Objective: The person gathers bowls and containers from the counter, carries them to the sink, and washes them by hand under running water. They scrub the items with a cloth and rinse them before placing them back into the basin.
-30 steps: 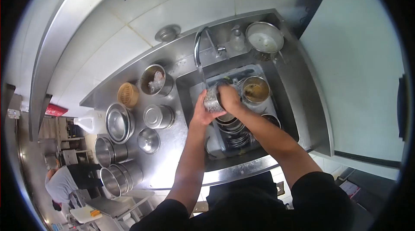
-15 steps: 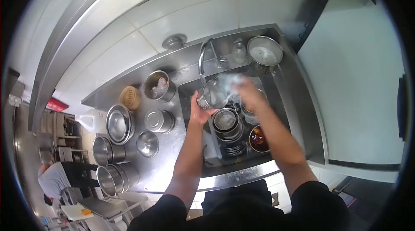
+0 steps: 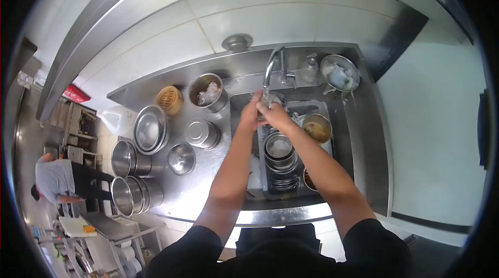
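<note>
My left hand [image 3: 252, 113] and my right hand [image 3: 275, 116] are close together under the curved faucet [image 3: 271, 65], around a shiny metal container [image 3: 275, 99] that they largely hide. Water runs down at the fingers. Below them in the sink, a stack of small metal pots [image 3: 279, 148] stands in a dark rack. Right of my right hand is a round pot with yellowish liquid [image 3: 317, 128]. A pale, wet cloth-like bundle [image 3: 339, 76] lies in the strainer bowl [image 3: 355, 65] at the back right corner.
On the left counter stand an upturned pot [image 3: 201, 132], a metal lid [image 3: 181, 159], a pot with clear plastic [image 3: 208, 92], a bamboo steamer [image 3: 170, 100] and several bowls and pots. A soap bottle [image 3: 310, 68] is behind the sink. Another person [image 3: 56, 178] bends at far left.
My right hand has let go of the pale bundle, now in the strainer bowl, and joined my left hand under the faucet. The view has shifted; the yellowish pot now shows uncovered.
</note>
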A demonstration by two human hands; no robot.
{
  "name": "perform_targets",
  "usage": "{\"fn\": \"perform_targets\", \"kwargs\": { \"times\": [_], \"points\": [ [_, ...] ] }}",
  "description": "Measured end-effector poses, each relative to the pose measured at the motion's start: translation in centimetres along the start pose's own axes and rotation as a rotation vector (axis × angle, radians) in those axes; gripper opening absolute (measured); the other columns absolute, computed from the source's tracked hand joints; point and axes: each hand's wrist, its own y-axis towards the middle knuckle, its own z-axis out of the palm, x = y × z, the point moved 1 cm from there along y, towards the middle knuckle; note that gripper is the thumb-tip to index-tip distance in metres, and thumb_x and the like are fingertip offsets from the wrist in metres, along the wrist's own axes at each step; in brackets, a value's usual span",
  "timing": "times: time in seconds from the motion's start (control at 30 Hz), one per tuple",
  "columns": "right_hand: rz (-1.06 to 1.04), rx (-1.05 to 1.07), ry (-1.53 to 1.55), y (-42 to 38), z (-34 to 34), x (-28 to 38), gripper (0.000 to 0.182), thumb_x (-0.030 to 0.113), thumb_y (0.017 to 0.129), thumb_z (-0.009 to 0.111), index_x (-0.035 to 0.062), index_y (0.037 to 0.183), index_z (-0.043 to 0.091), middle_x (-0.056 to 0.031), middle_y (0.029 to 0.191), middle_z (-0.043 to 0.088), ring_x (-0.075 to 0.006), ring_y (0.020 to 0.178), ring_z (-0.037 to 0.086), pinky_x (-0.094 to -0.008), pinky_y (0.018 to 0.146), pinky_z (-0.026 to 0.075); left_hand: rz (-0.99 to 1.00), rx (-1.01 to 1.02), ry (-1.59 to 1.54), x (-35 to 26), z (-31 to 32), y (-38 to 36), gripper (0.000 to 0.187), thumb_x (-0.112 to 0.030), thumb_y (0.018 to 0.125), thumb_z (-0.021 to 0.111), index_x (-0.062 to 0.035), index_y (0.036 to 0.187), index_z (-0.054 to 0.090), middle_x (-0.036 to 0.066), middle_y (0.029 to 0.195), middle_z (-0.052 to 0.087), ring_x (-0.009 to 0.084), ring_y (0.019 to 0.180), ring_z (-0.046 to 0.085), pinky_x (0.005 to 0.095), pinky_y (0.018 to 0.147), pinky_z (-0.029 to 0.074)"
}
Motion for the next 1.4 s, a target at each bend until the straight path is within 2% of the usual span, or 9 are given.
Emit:
{"fn": "perform_targets", "kwargs": {
  "times": [0.17, 0.33, 0.47, 0.63, 0.83, 0.93, 1.07, 1.27, 1.4],
  "points": [
    [0.291, 0.02, 1.216, 6.5, 3.9, -1.1, 0.033, 0.038, 0.102, 0.063, 0.0064, 0.111, 0.066, -0.0086, 0.1, 0.067, -0.0292, 0.097, 0.067, -0.0477, 0.086, 0.055, 0.425, -0.222, -0.209, 2.8, 0.8, 1.3, 0.081, -0.069, 0.094, 0.059, -0.0036, 0.142, 0.052, 0.015, 0.138, 0.058, 0.0269, 0.123, 0.059, 0.0423, 0.104, 0.048],
    [0.411, -0.226, 1.341, 2.5, 1.8, -0.2, 0.04, 0.035, 0.102, 0.061, 0.0066, 0.131, 0.059, -0.0131, 0.127, 0.066, -0.0302, 0.111, 0.066, -0.0471, 0.098, 0.054, 0.134, -0.003, -0.658, 2.2, -0.2, 1.8, 0.066, -0.055, 0.104, 0.05, -0.0011, 0.142, 0.054, 0.012, 0.141, 0.059, 0.0236, 0.127, 0.058, 0.0388, 0.108, 0.046],
    [0.433, -0.078, 1.109, 3.6, -1.2, -7.3, 0.04, 0.039, 0.102, 0.062, 0.0067, 0.125, 0.065, -0.0085, 0.12, 0.071, -0.0268, 0.102, 0.07, -0.0426, 0.095, 0.056, 0.074, 0.471, -0.158, 0.7, -1.9, 3.5, 0.049, -0.039, 0.109, 0.045, -0.0045, 0.14, 0.06, 0.009, 0.137, 0.064, 0.0224, 0.127, 0.058, 0.0345, 0.108, 0.045],
    [-0.111, -0.262, -0.463, 2.5, -2.6, -1.0, 0.034, 0.036, 0.101, 0.058, 0.0041, 0.096, 0.069, -0.0226, 0.103, 0.068, -0.0417, 0.088, 0.066, -0.0469, 0.077, 0.053, -0.099, 0.463, 0.311, -2.0, -1.1, 2.0, 0.065, -0.059, 0.103, 0.046, -0.0195, 0.155, 0.044, 0.016, 0.147, 0.054, 0.0285, 0.133, 0.051, 0.0502, 0.098, 0.052],
    [-0.836, 0.242, -0.548, -0.9, -0.5, 0.1, 0.026, 0.027, 0.096, 0.061, 0.0056, 0.11, 0.063, -0.0177, 0.098, 0.069, -0.037, 0.102, 0.065, -0.0496, 0.093, 0.048, -0.159, 0.222, 0.283, -1.2, -5.1, 2.3, 0.077, -0.04, 0.088, 0.073, -0.0072, 0.152, 0.046, 0.015, 0.14, 0.06, 0.0292, 0.114, 0.064, 0.0488, 0.088, 0.055],
    [-0.832, -0.246, -0.71, -1.2, -2.5, 2.0, 0.034, 0.023, 0.093, 0.064, 0.0102, 0.124, 0.06, -0.0147, 0.095, 0.07, -0.0329, 0.11, 0.063, -0.0499, 0.101, 0.044, 0.252, 0.336, 0.574, -1.8, -5.4, 1.3, 0.062, -0.03, 0.084, 0.07, -0.0059, 0.141, 0.059, 0.015, 0.131, 0.066, 0.0252, 0.111, 0.065, 0.0393, 0.091, 0.053],
    [-0.604, 0.198, -0.817, 4.7, -2.4, 2.1, 0.044, 0.019, 0.089, 0.069, 0.0146, 0.132, 0.062, -0.0205, 0.11, 0.066, -0.0361, 0.087, 0.068, -0.0482, 0.081, 0.055, 0.38, 0.393, 1.123, -4.0, -1.1, 2.3, 0.057, -0.013, 0.082, 0.062, -0.0012, 0.138, 0.06, 0.02, 0.131, 0.066, 0.0267, 0.122, 0.061, 0.0353, 0.105, 0.045],
    [0.479, -0.094, 0.413, 5.3, 1.7, -2.5, 0.036, 0.021, 0.098, 0.059, 0.003, 0.128, 0.06, -0.0145, 0.092, 0.07, -0.0255, 0.076, 0.066, -0.0395, 0.06, 0.054, 0.909, -0.269, 0.284, 0.1, -3.3, 2.6, 0.058, -0.015, 0.087, 0.056, -0.0026, 0.144, 0.051, 0.015, 0.138, 0.06, 0.0305, 0.113, 0.065, 0.0417, 0.102, 0.048],
    [0.241, -0.014, 0.371, 1.1, 3.3, -3.1, 0.048, 0.009, 0.096, 0.055, 0.0037, 0.143, 0.047, -0.0196, 0.119, 0.065, -0.0299, 0.086, 0.069, -0.0464, 0.064, 0.057, 0.381, -0.2, -0.493, 7.3, -0.5, 1.5, 0.054, -0.017, 0.096, 0.06, -0.0024, 0.146, 0.047, 0.015, 0.142, 0.054, 0.0283, 0.131, 0.05, 0.0435, 0.111, 0.041]
  ]
}}
